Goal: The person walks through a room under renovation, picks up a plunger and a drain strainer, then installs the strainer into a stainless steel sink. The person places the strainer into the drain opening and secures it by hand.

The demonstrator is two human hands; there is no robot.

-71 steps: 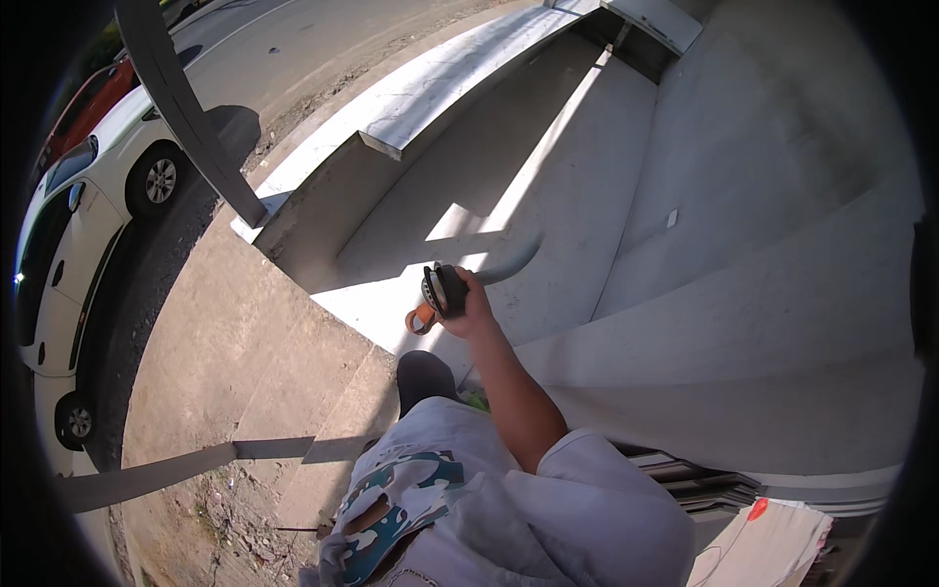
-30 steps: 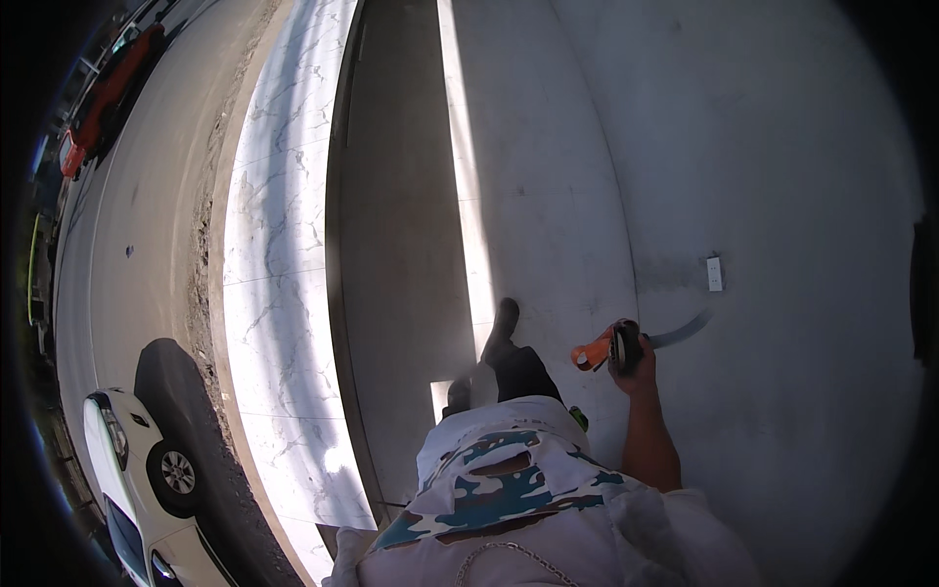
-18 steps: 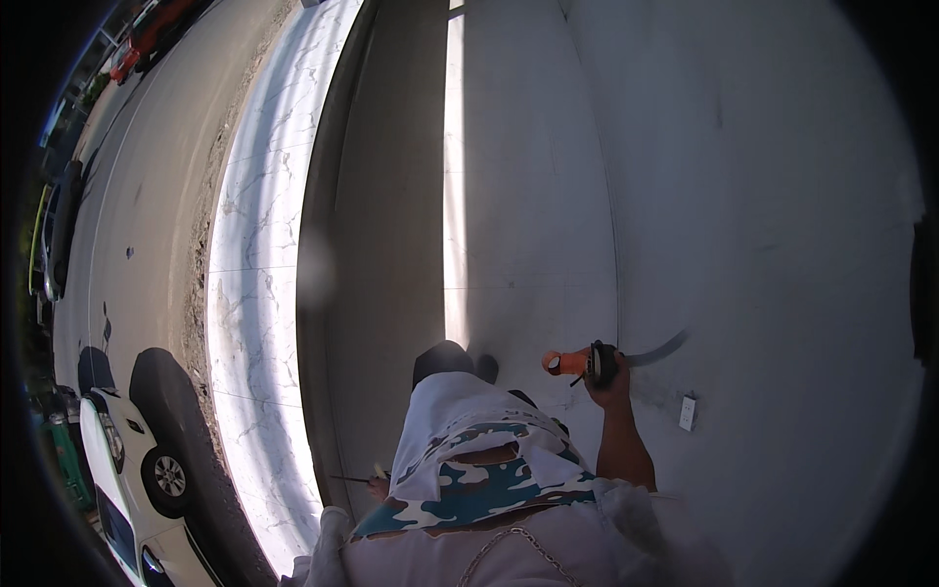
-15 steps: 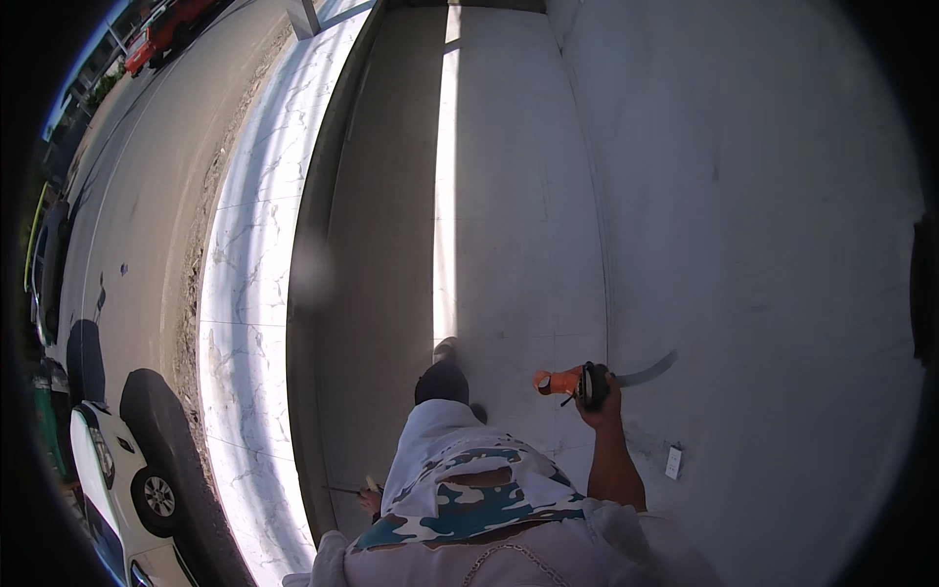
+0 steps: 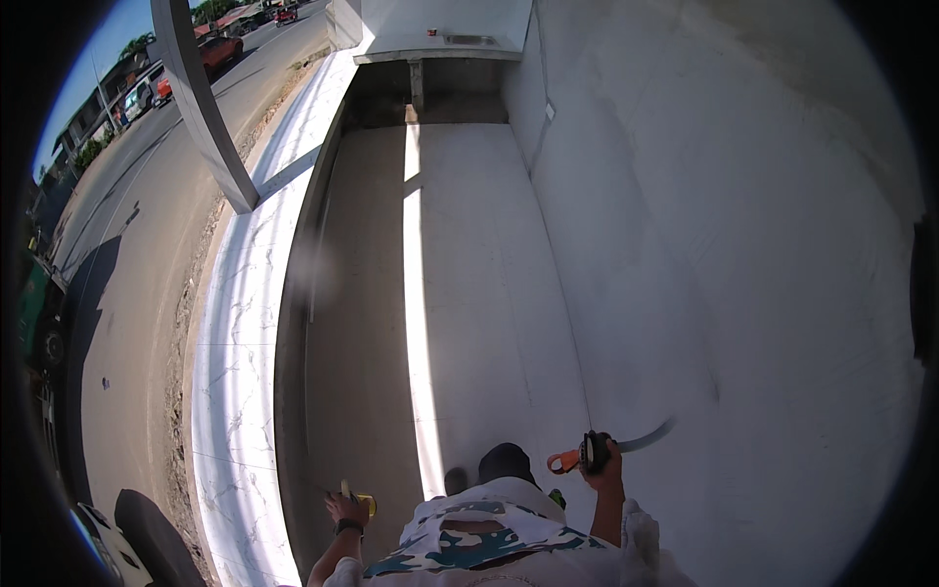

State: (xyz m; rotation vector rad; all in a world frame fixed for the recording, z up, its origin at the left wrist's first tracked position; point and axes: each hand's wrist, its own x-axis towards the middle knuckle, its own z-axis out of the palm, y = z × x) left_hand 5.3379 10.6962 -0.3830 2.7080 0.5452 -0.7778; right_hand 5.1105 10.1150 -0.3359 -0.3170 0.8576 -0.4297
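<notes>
My right hand (image 5: 608, 472) is closed around a black and orange object (image 5: 593, 452) beside the right wall. An orange loop sticks out of its left side, and a curved grey strip (image 5: 646, 436) reaches out to the right; its kind is unclear. Lower left, my left hand (image 5: 344, 509) is closed on a small object with a yellow part (image 5: 367, 503) and a pale stub above the fingers. Most of that object is hidden by the hand. A dark band circles my left wrist. My dark shoe or knee shape (image 5: 506, 464) shows between the hands.
A grey floor (image 5: 469, 293) with a bright sunlit strip runs ahead to a counter (image 5: 391, 47). On the right rises a plain grey wall (image 5: 734, 245). A marble-patterned ledge (image 5: 235, 391) and a post (image 5: 201, 108) border the road (image 5: 127, 323) on the left, with vehicles beyond.
The view has tipped up, bringing the far counter and post into sight. My left hand has come out from beside my body, farther into view. My right hand still grips the black and orange object.
</notes>
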